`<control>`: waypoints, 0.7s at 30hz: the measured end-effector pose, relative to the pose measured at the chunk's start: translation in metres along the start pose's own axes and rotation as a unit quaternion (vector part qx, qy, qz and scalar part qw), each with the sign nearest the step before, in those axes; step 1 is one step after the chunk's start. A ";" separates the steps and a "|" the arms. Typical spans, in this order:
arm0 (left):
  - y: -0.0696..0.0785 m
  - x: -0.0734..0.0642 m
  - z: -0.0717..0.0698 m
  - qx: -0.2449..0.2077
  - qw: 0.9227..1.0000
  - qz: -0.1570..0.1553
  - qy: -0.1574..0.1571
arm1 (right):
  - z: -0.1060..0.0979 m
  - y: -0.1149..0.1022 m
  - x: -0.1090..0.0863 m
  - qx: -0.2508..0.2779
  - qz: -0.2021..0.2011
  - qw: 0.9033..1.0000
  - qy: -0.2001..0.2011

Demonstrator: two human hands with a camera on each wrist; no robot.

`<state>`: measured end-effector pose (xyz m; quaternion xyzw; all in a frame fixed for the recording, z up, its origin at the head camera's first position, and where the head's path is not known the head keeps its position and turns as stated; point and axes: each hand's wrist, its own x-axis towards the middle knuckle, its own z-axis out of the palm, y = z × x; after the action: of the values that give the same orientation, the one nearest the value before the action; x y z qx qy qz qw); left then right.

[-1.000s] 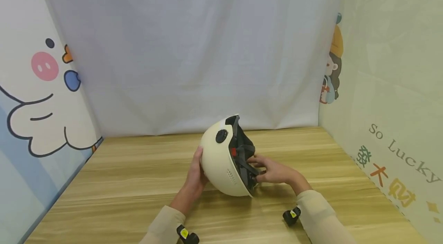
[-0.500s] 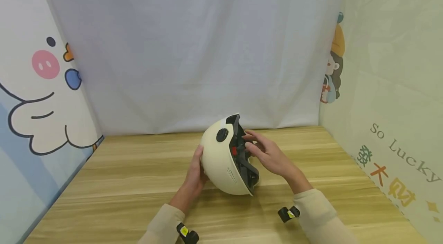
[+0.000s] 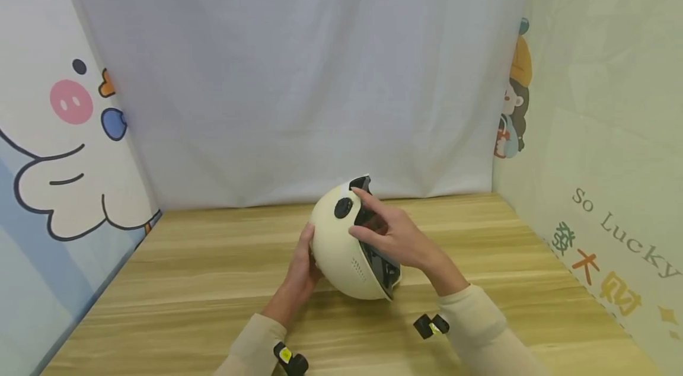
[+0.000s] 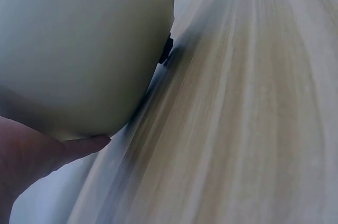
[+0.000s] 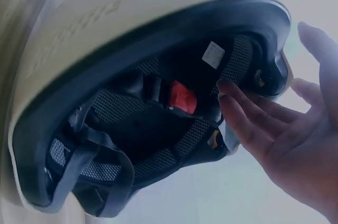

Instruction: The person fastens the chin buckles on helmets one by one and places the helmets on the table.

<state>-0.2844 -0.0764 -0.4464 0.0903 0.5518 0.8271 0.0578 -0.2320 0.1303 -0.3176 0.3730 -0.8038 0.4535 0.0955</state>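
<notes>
A cream helmet lies tilted on its side on the wooden table, its hollow turned to the right. My left hand holds the shell from the left; its thumb lies along the shell in the left wrist view, other fingers hidden. My right hand is at the helmet's upper opening, fingers spread. The right wrist view shows some fingertips inside, by the black padding, the thumb outside. Within the hollow sit a red buckle part, a white label and a loose dark strap. A round black fitting marks the shell.
The wood-grain table reaches back to a white curtain. Printed cloth walls stand at the left and right. A small black camera sits on each wrist.
My right hand has moved up from the lower straps to the upper rim, its thumb and index finger now over the shell's edge. The left hand and helmet stay nearly still.
</notes>
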 end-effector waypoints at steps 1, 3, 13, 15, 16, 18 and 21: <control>0.000 0.000 0.000 -0.001 1.000 -0.003 -0.001 | 0.001 0.000 0.000 -0.005 -0.002 1.000 -0.005; 0.000 0.000 0.000 -0.001 1.000 -0.008 -0.002 | 0.002 0.000 -0.001 -0.017 -0.006 1.000 -0.012; 0.002 0.001 0.000 0.002 1.000 -0.013 0.006 | 0.008 0.000 0.001 0.054 -0.015 0.998 -0.033; 0.003 0.001 0.000 0.001 1.000 -0.010 0.004 | 0.009 0.000 0.002 0.071 -0.010 0.997 -0.035; 0.003 0.000 0.000 0.000 1.000 -0.008 0.004 | 0.009 0.000 0.002 0.077 -0.007 0.996 -0.035; 0.003 0.000 0.000 0.004 1.000 -0.008 0.007 | 0.010 0.001 0.002 0.090 -0.003 0.995 -0.036; 0.004 0.000 0.000 0.012 1.000 -0.001 0.008 | 0.011 0.002 0.002 0.107 0.001 0.994 -0.035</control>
<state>-0.2841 -0.0780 -0.4430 0.0842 0.5618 0.8212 0.0532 -0.2327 0.1208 -0.3246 0.3957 -0.7542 0.5234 0.0265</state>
